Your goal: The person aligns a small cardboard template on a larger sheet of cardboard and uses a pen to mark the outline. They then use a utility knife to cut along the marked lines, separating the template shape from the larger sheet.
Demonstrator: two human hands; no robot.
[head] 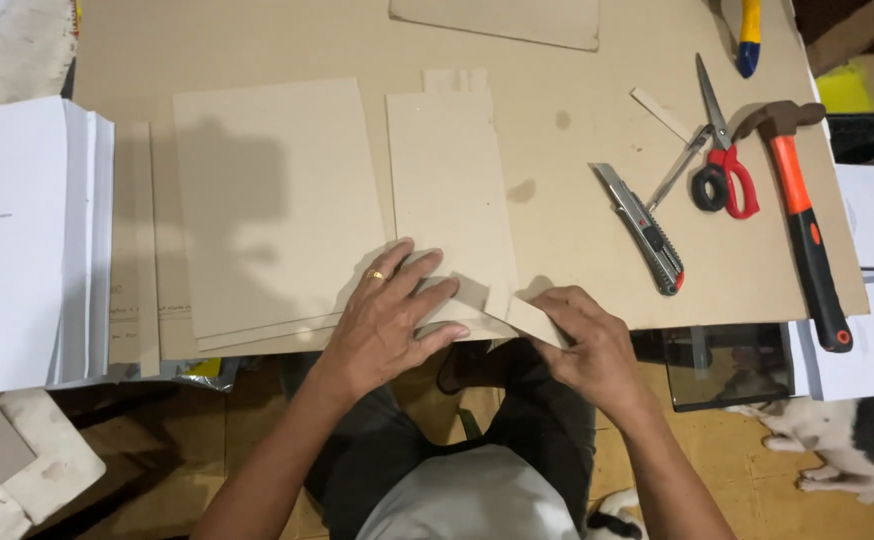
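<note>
Pinched in the right hand's (589,345) grip was a narrow cardboard strip (527,318) at the worktop's (577,130) near edge — fingers closed on it. Left hand (389,325) lay flat, fingers spread, holding nothing, pressing the cardboard panel (447,190) down. Further right lay a utility knife (645,228), scissors (722,160) and hammer (802,215) — well apart.

Bare forearms, dark trousers, pale shirt — gold ring (377,275).

Open desk mid-right; utility knife (643,230), scissors (722,160), hammer (802,215) far right.
</note>
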